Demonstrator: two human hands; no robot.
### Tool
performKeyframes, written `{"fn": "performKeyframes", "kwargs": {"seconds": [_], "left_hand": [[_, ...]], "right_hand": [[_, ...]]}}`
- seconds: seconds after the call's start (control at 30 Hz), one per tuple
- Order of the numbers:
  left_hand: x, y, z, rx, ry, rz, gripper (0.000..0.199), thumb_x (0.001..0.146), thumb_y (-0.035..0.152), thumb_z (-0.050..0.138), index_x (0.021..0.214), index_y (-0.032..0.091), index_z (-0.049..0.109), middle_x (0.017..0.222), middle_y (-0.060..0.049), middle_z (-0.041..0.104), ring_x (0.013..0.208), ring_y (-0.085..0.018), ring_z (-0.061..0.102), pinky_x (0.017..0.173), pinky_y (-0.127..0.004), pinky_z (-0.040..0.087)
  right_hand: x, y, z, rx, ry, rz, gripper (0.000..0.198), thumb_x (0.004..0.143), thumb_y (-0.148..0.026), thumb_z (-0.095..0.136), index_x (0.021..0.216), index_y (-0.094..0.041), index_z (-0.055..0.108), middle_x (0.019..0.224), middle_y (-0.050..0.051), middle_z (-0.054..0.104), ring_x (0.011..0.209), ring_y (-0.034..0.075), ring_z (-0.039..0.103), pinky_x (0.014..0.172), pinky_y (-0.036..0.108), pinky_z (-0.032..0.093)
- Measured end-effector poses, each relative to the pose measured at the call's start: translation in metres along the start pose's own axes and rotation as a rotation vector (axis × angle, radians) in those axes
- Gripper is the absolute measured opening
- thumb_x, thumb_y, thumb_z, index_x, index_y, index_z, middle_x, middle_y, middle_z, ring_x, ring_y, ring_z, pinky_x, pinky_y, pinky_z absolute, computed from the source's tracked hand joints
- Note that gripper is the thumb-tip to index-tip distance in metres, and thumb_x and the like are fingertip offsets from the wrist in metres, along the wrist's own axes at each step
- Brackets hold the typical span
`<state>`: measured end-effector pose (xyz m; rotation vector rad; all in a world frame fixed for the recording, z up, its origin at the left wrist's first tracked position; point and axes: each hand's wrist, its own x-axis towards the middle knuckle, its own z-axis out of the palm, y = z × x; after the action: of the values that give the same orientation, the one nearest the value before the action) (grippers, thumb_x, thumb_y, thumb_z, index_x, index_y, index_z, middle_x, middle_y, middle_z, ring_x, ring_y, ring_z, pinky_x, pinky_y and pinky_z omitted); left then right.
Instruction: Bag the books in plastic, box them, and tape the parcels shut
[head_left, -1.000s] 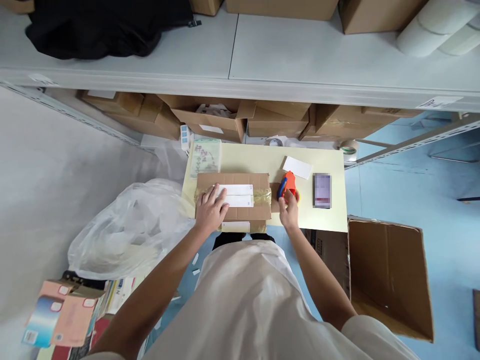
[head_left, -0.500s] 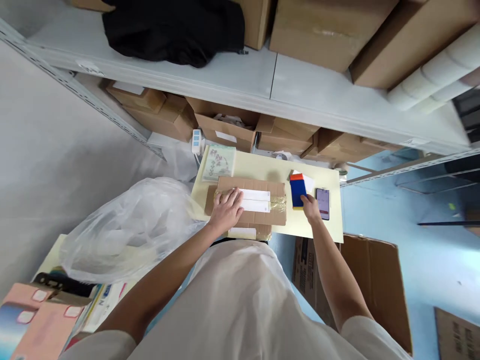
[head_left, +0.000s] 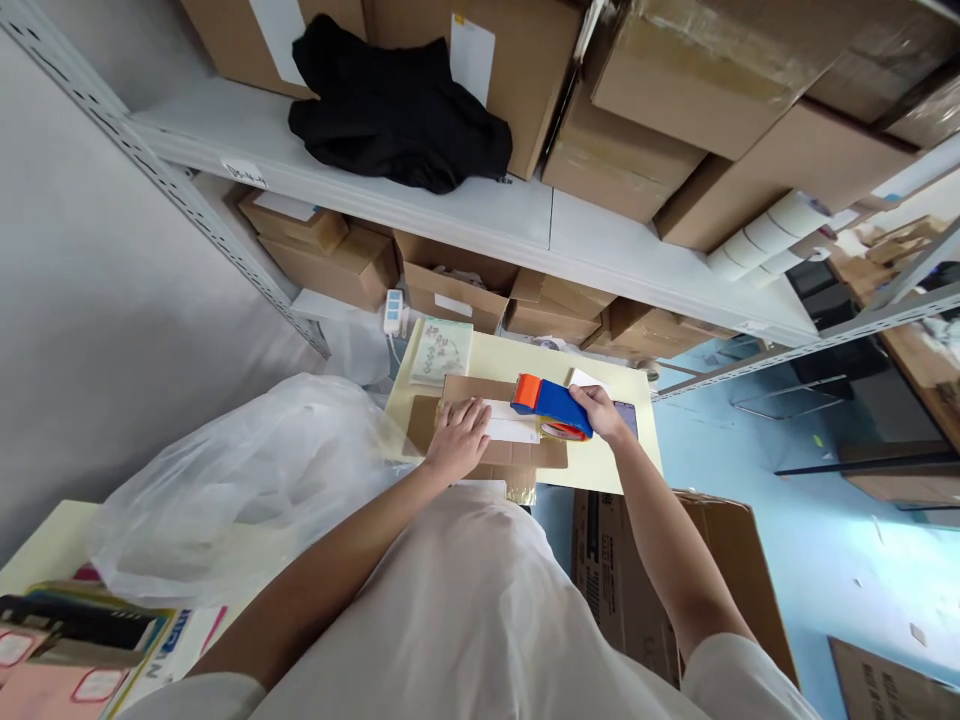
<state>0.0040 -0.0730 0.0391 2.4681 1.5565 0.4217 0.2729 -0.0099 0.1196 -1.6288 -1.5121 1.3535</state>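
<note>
My left hand (head_left: 459, 437) lies flat with its fingers stretched over the left part of a cardboard box (head_left: 551, 454) on the small table. Beside its fingertips a white paper strip (head_left: 514, 428) lies along the box top. My right hand (head_left: 598, 408) grips a blue and orange tape dispenser (head_left: 559, 402), its orange end pointing left above the right part of the box. Whether the dispenser touches the box I cannot tell. Behind my right hand a phone (head_left: 627, 415) shows in part on the table. Another taped carton (head_left: 520, 485) juts out at the near side, against my shirt.
A booklet (head_left: 442, 352) lies at the table's (head_left: 517, 352) back left corner. A large clear plastic bag (head_left: 247, 490) bulges on the left. Above the back runs a metal shelf (head_left: 600, 235) with cartons and a black garment (head_left: 405, 120). An open carton (head_left: 727, 560) stands at the right.
My right hand has lifted the tape dispenser from beside the phone and carried it left to the box, turning it sideways. My left hand stays on the box. The view has tilted up.
</note>
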Motion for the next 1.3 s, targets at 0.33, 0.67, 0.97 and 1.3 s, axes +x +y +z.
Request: {"fn": "performKeyframes", "kwargs": {"seconds": [0.33, 0.67, 0.97, 1.3], "left_hand": [[0.023, 0.005, -0.009, -0.526, 0.079, -0.259, 0.044, 0.095, 0.031, 0.036, 0.134, 0.016, 0.050, 0.142, -0.014, 0.051, 0.137, -0.026, 0.040, 0.116, -0.054, 0.022], [0.065, 0.021, -0.022, -1.634, -0.296, -0.711, 0.030, 0.090, 0.042, 0.048, 0.094, 0.015, 0.061, 0.092, -0.011, 0.069, 0.070, -0.015, 0.067, 0.065, -0.029, 0.052], [0.069, 0.018, -0.003, -1.444, -0.144, -0.652, 0.025, 0.081, 0.031, 0.059, 0.061, 0.017, 0.058, 0.056, 0.002, 0.057, 0.052, -0.008, 0.050, 0.054, -0.021, 0.038], [0.005, -0.102, -0.039, -1.138, 0.182, -0.771, 0.024, 0.076, 0.035, 0.060, 0.062, 0.016, 0.060, 0.056, 0.002, 0.056, 0.049, -0.008, 0.047, 0.053, -0.022, 0.039]], "right_hand": [[0.014, 0.012, 0.003, -0.072, 0.025, -0.006, 0.060, 0.066, -0.075, 0.058, 0.048, -0.019, 0.047, 0.042, -0.002, 0.042, 0.045, 0.009, 0.034, 0.044, 0.026, 0.027], [0.007, 0.010, 0.001, -0.073, 0.016, -0.021, 0.060, 0.068, -0.074, 0.057, 0.045, -0.021, 0.039, 0.044, -0.003, 0.038, 0.044, 0.009, 0.030, 0.044, 0.026, 0.026], [0.007, 0.013, 0.000, -0.171, 0.001, -0.049, 0.062, 0.068, -0.077, 0.053, 0.048, -0.019, 0.044, 0.046, -0.002, 0.038, 0.046, 0.009, 0.030, 0.044, 0.026, 0.026], [0.002, 0.009, -0.026, -0.456, 0.002, -0.107, 0.058, 0.077, -0.068, 0.053, 0.048, -0.019, 0.040, 0.049, -0.003, 0.033, 0.051, 0.009, 0.030, 0.046, 0.025, 0.027]]}}
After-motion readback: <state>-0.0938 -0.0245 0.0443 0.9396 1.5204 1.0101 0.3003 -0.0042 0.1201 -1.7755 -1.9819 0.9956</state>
